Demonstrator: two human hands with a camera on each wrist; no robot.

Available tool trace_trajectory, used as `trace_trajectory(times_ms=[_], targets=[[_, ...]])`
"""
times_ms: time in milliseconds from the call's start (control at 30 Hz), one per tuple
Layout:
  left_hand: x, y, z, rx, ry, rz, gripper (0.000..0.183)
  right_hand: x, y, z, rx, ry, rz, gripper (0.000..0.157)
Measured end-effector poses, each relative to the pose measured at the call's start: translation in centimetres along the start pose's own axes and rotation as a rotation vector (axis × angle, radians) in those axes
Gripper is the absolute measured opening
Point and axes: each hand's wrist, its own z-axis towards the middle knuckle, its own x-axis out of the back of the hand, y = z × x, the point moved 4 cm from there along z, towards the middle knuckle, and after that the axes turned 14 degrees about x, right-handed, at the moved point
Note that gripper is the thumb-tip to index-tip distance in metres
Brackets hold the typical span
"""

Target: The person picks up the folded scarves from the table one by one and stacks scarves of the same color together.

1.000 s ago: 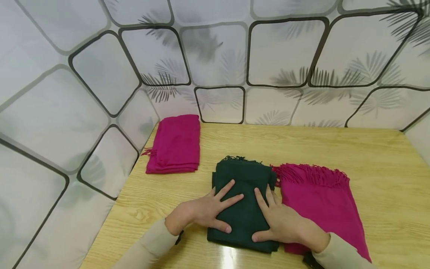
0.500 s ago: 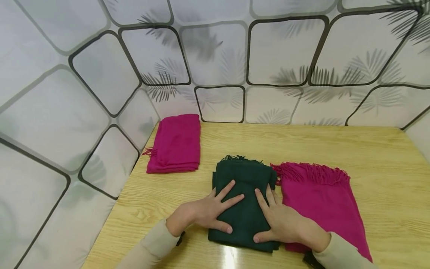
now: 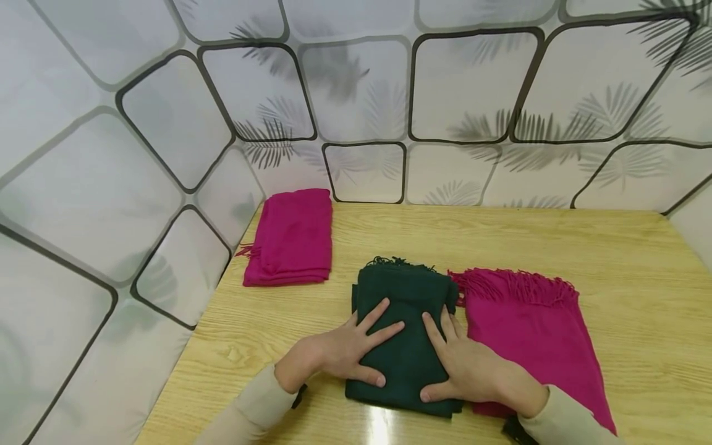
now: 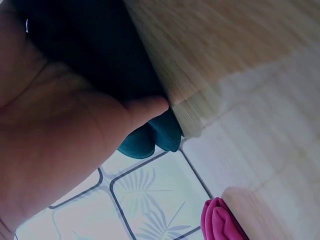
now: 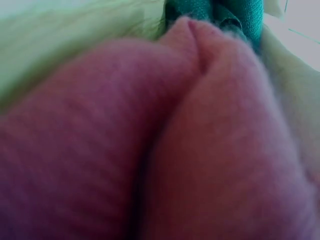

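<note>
A dark green folded scarf (image 3: 403, 364) with a fringe along its far end lies on the table. My left hand (image 3: 347, 351) rests on its left side, fingers spread and straight. On the right side, my right hand (image 3: 470, 366) lies with its fingers also extended, touching the cloth. Just right of the green scarf is a magenta scarf (image 3: 528, 327), laid flat with fringe at its far end and partly under my right forearm. The left wrist view shows the left hand (image 4: 65, 125) against the dark cloth. A blurred pinkish surface fills much of the right wrist view.
Another magenta scarf (image 3: 292, 238), folded into a neat rectangle, lies at the table's back left corner. The light wooden table (image 3: 639, 284) meets a patterned fabric wall (image 3: 367, 93) at the back and left.
</note>
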Motion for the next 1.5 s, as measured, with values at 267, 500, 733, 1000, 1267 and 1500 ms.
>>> trace_trajectory(times_ms=[267,500,733,1000,1267,1500], targets=[[0.3,-0.3,0.0,0.037,0.046,-0.026,0.093,1.2,0.0,-0.2,-0.041,0.019,0.018,0.126],[0.6,-0.5,-0.2,0.064,0.067,-0.018,0.098,1.9,-0.4,-0.2,-0.043,0.055,-0.065,0.125],[1.2,-0.8,-0.7,0.047,0.066,-0.012,0.097,2.3,0.1,-0.4,-0.050,0.014,0.061,0.118],[2.1,-1.8,-1.4,0.084,0.070,-0.025,0.092,4.0,0.7,-1.0,-0.014,-0.015,0.099,0.102],[4.2,-4.7,-3.0,0.122,0.150,-0.054,0.095,8.0,0.1,0.5,0.056,0.017,-0.078,0.087],[7.6,-9.5,-4.2,0.210,0.351,0.013,0.091,11.4,-0.4,4.3,0.123,0.099,-0.077,0.085]])
